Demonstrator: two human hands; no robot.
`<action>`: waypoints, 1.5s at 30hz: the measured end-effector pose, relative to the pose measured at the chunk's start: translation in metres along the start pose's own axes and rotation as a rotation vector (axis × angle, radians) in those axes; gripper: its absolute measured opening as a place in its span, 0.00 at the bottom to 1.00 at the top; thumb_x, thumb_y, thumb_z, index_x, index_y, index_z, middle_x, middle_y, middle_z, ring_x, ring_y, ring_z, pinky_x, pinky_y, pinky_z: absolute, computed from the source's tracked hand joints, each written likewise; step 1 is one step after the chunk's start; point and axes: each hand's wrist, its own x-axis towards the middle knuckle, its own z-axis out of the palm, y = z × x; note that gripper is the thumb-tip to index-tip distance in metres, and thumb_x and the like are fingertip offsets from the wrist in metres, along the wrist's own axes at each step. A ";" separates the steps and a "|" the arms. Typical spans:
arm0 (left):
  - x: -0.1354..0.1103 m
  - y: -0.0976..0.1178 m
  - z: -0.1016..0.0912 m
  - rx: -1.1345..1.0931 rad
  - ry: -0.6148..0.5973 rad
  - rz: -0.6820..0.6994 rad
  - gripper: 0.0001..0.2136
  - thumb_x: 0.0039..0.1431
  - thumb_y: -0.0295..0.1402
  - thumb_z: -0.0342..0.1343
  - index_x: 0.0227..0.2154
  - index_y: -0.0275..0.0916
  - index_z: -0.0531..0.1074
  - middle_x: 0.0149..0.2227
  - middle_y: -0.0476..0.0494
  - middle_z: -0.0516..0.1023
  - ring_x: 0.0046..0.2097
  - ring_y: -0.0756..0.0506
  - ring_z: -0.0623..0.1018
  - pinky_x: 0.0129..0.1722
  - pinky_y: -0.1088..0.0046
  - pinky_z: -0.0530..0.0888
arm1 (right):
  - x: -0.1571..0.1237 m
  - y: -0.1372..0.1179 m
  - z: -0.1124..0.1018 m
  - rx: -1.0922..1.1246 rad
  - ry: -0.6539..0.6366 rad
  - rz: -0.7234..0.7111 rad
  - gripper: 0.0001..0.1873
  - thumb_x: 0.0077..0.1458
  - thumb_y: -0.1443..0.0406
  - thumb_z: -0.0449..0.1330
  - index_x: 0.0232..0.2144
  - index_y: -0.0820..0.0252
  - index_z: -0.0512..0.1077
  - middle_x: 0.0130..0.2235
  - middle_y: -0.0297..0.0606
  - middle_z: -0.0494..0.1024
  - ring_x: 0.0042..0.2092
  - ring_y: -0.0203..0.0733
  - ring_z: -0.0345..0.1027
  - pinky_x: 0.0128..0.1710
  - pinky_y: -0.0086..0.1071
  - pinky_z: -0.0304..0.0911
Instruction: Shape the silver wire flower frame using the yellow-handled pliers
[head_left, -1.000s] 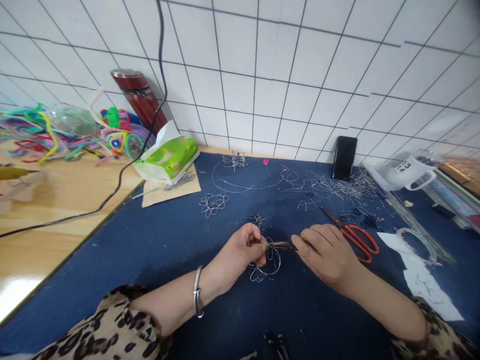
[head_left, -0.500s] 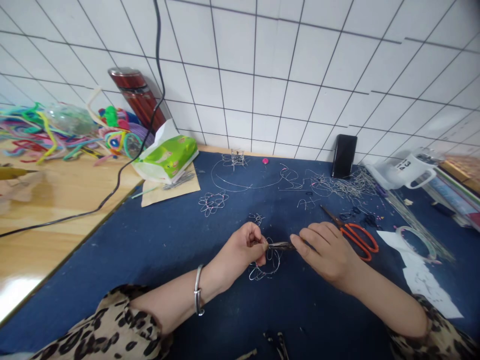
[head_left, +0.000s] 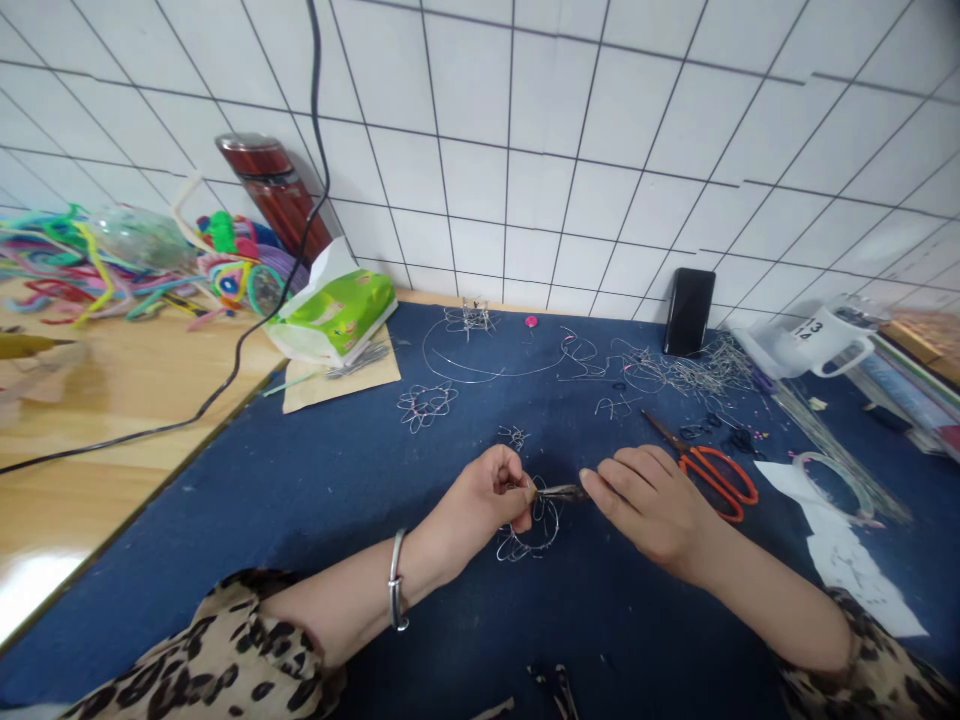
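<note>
My left hand [head_left: 487, 500] is closed, pinching the top of a silver wire flower [head_left: 529, 530] that lies on the blue mat [head_left: 315, 490]. My right hand [head_left: 649, 500] is closed around small dark pliers [head_left: 562, 491], whose tip meets the wire right by my left fingers. Both hands rest low on the mat, close together. A metal bangle [head_left: 395, 595] sits on my left wrist.
Orange-handled scissors [head_left: 712, 470] lie just right of my right hand. Another wire flower [head_left: 426, 405], loose wire pieces [head_left: 675, 375], a black phone [head_left: 688, 312], a white jug [head_left: 814, 345] and a green tissue pack [head_left: 337, 315] are farther back. Coloured pipe cleaners [head_left: 112, 265] are heaped at the left.
My right hand has slid a little left along the pliers toward my left hand. The left hand and the wire flower have stayed in place.
</note>
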 end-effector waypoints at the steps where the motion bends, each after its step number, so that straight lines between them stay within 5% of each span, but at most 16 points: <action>1: 0.000 0.000 0.000 -0.002 -0.001 -0.002 0.08 0.52 0.23 0.53 0.30 0.38 0.59 0.27 0.52 0.70 0.23 0.54 0.69 0.26 0.75 0.66 | 0.000 0.000 0.000 0.008 -0.001 0.002 0.17 0.55 0.74 0.51 0.47 0.63 0.66 0.41 0.43 0.71 0.45 0.46 0.60 0.42 0.43 0.58; 17: 0.000 0.004 -0.003 -0.086 -0.129 -0.054 0.07 0.52 0.25 0.56 0.30 0.37 0.61 0.25 0.51 0.71 0.23 0.54 0.70 0.25 0.76 0.66 | -0.002 0.015 0.024 0.363 0.052 0.197 0.12 0.53 0.66 0.57 0.42 0.56 0.68 0.35 0.35 0.70 0.37 0.35 0.62 0.40 0.34 0.61; 28: -0.002 0.005 -0.002 -0.115 -0.063 -0.030 0.07 0.53 0.24 0.55 0.29 0.37 0.60 0.28 0.50 0.71 0.24 0.54 0.70 0.24 0.78 0.64 | -0.001 0.012 0.015 0.302 0.044 0.305 0.11 0.53 0.66 0.57 0.41 0.57 0.69 0.37 0.38 0.70 0.38 0.38 0.61 0.39 0.36 0.59; 45: -0.001 0.005 -0.002 -0.071 -0.040 -0.023 0.07 0.52 0.22 0.53 0.29 0.37 0.61 0.25 0.52 0.69 0.22 0.55 0.67 0.24 0.78 0.62 | 0.002 0.004 0.004 0.212 -0.018 0.213 0.13 0.54 0.66 0.55 0.43 0.58 0.67 0.39 0.40 0.69 0.42 0.42 0.60 0.42 0.39 0.56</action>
